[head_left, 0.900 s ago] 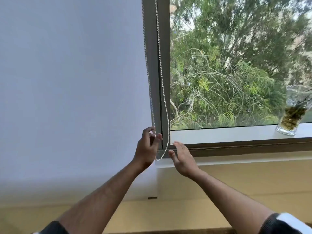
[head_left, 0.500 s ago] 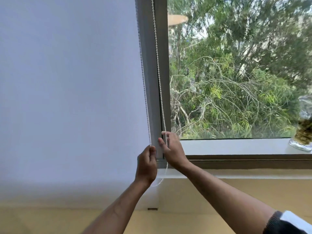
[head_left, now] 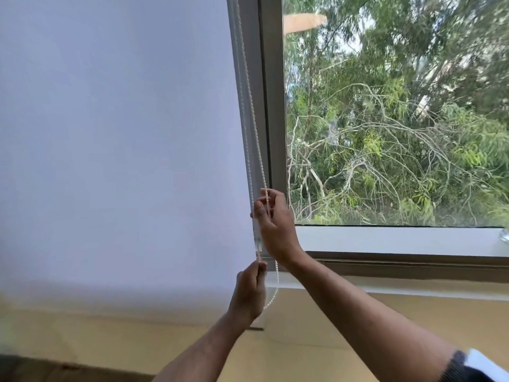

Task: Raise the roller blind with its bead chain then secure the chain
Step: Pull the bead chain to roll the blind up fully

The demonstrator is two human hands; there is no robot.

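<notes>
A pale white roller blind (head_left: 118, 150) hangs fully down over the left window pane, its lower edge below the sill. The white bead chain (head_left: 254, 128) runs as two strands down the blind's right edge along the grey window frame (head_left: 272, 106), and its loop (head_left: 275, 288) hangs below the sill. My left hand (head_left: 249, 290) is closed on the left strand low down, below the sill. My right hand (head_left: 275, 224) is higher and pinches the chain between thumb and fingers at the frame.
The right pane looks out on green trees (head_left: 399, 133). A white sill (head_left: 399, 241) runs under it, with the edge of a glass vessel (head_left: 504, 237) at the far right. Below the window is a yellow wall (head_left: 316, 326).
My left hand has pulled its strand downward, from sill height to below the sill. My right hand has risen from the sill and taken hold of the chain higher up.
</notes>
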